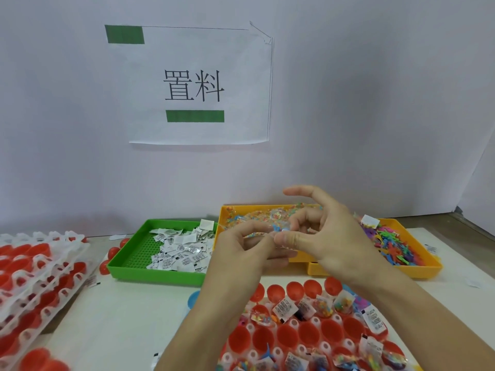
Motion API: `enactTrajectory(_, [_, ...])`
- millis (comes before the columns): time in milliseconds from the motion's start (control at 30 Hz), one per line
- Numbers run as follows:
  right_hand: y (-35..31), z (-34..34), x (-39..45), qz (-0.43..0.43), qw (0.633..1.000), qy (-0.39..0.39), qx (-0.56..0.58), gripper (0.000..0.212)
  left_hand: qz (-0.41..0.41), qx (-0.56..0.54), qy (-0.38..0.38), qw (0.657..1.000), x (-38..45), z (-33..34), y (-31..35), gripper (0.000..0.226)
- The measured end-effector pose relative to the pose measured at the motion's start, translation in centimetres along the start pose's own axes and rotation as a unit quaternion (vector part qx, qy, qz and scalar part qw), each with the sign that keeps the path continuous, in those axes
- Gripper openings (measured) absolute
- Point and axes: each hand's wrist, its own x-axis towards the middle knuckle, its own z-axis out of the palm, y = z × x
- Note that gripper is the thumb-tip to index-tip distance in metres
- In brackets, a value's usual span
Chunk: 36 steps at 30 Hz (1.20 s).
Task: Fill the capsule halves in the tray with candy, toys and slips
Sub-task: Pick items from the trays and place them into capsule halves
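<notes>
Both hands meet above the table's middle. My left hand and my right hand pinch clear candy packets with coloured bits between their fingertips, over the yellow candy tray. Below them lies the white tray of red capsule halves; several halves hold slips, candy packets and small toys, others are bare. My forearms hide the tray's left part.
A green tray of white slips sits at the middle left. A second yellow tray with coloured plastic toys stands at the right. Stacked white trays of red halves lie at the left. A paper sign hangs on the back wall.
</notes>
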Motion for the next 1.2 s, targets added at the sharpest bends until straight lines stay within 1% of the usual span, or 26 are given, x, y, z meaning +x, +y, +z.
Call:
enactTrajectory(33, [0.1, 0.0, 0.0, 0.007, 1.0, -0.002, 0.009, 0.069, -0.001, -0.01, -0.007, 1.0, 0.0, 0.0, 0.1, 0.006])
enactTrajectory(133, [0.1, -0.1, 0.2, 0.028, 0.999, -0.02, 0.031, 0.073, 0.001, -0.023, -0.031, 0.999, 0.0, -0.4, 0.4, 0.017])
enactTrajectory(167, [0.1, -0.1, 0.3, 0.035, 0.998, -0.028, 0.036, 0.07, 0.002, -0.028, -0.04, 0.999, -0.1, -0.4, 0.5, 0.015])
enactTrajectory(233, [0.0, -0.1, 0.4, 0.043, 0.997, -0.044, 0.039, 0.06, -0.001, -0.046, -0.058, 0.997, -0.2, -0.6, 0.7, 0.004])
enactTrajectory(300, [-0.1, -0.3, 0.5, 0.042, 0.997, -0.056, 0.029, 0.051, -0.002, -0.039, -0.076, 0.996, -0.2, -0.8, 0.6, 0.021])
enactTrajectory(367, [-0.2, -0.4, 0.5, 0.039, 0.997, -0.062, 0.018, 0.048, -0.001, -0.024, -0.089, 0.996, -0.2, -0.8, 0.6, 0.028])
enactTrajectory(533, [-0.2, -0.7, 0.6, 0.034, 0.997, -0.071, -0.003, 0.054, 0.008, -0.005, -0.127, 0.992, -0.2, -0.9, 0.9, 0.02])
enactTrajectory(667, [-0.1, -1.0, 0.6, 0.029, 0.997, -0.066, -0.024, 0.054, 0.004, 0.006, -0.161, 0.987, -0.4, -1.3, 1.1, 0.024])
enactTrajectory(800, [-0.2, -1.1, 0.8, 0.031, 0.996, -0.075, -0.042, 0.055, 0.015, 0.031, -0.142, 0.989, -0.4, -1.2, 1.0, 0.022])
enactTrajectory(900, [-0.4, -1.2, 0.8, 0.045, 0.995, -0.086, -0.034, 0.054, 0.01, 0.019, -0.134, 0.991, -0.4, -0.8, 1.1, 0.019])
enactTrajectory(967, [-0.5, -1.3, 0.8, 0.056, 0.994, -0.094, -0.029, 0.054, 0.006, 0.015, -0.133, 0.991, -0.5, -0.6, 1.2, 0.022])
enactTrajectory(1067, [-0.6, -1.2, 0.7, 0.063, 0.993, -0.096, -0.035, 0.044, 0.005, 0.012, -0.122, 0.992, -0.5, -0.3, 1.2, 0.022])
enactTrajectory(1200, [-0.3, -1.4, 0.1, 0.067, 0.995, -0.071, -0.027, 0.026, -0.001, 0.017, -0.076, 0.997, -0.3, -0.5, 1.0, 0.014])
